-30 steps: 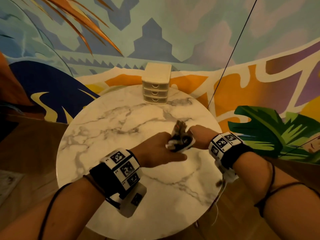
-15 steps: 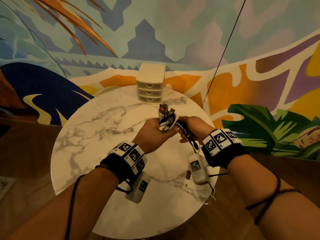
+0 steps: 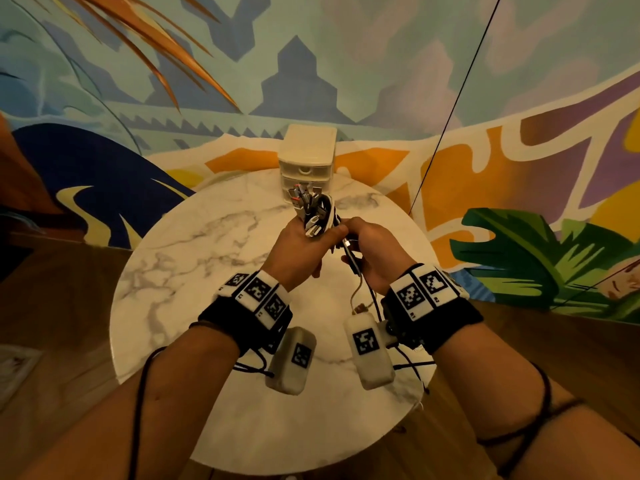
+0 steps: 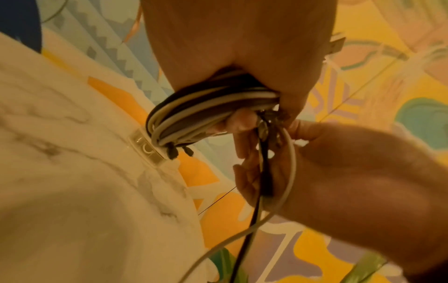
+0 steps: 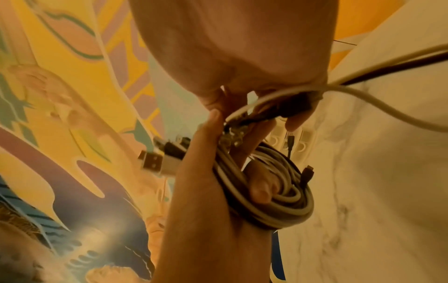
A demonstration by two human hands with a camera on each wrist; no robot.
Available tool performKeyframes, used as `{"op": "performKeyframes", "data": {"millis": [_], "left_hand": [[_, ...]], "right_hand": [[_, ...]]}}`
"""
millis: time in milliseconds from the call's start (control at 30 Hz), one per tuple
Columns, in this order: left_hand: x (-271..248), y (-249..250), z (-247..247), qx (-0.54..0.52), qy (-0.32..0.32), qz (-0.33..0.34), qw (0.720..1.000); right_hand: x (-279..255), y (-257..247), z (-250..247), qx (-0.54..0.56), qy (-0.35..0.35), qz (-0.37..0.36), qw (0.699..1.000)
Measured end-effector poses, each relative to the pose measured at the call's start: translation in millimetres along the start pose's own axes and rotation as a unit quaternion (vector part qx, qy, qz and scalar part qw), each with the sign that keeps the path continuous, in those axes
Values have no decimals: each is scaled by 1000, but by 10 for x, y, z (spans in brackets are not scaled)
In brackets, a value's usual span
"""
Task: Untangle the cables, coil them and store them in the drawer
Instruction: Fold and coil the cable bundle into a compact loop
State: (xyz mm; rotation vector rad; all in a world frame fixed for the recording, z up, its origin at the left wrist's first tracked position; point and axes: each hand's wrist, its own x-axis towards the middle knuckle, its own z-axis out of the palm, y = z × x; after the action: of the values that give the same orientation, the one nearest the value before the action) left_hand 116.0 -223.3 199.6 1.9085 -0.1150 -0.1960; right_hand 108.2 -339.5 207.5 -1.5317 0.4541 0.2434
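Above the table (image 3: 194, 271), the left hand (image 3: 298, 251) grips the cable bundle (image 3: 313, 216) while the right hand (image 3: 372, 252) pinches two loose strands (image 4: 274, 172), so ease these out slowly, then coil them for the shut drawer unit (image 3: 306, 161) behind.

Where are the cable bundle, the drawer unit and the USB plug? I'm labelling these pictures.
cable bundle (image 5: 274, 193): right wrist view, on the coiled loops.
drawer unit (image 3: 308, 147): head view, on its top.
USB plug (image 5: 152, 161): right wrist view, on the metal end.
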Motion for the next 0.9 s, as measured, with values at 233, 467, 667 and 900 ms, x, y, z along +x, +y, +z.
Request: {"op": "performKeyframes", "data": {"millis": [233, 467, 667, 900], "left_hand": [[-21, -4, -171, -131, -90, -116, 981], [-5, -69, -257, -200, -107, -136, 964], [-59, -65, -370, -287, -209, -129, 926], [-106, -19, -380, -303, -272, -126, 904]], "right_hand": [[-80, -31, -65, -104, -18, -110, 988], [-86, -11, -73, -222, -65, -158, 960], [-13, 16, -123, -101, -54, -158, 981], [91, 214, -128, 64, -173, -94, 978]]}}
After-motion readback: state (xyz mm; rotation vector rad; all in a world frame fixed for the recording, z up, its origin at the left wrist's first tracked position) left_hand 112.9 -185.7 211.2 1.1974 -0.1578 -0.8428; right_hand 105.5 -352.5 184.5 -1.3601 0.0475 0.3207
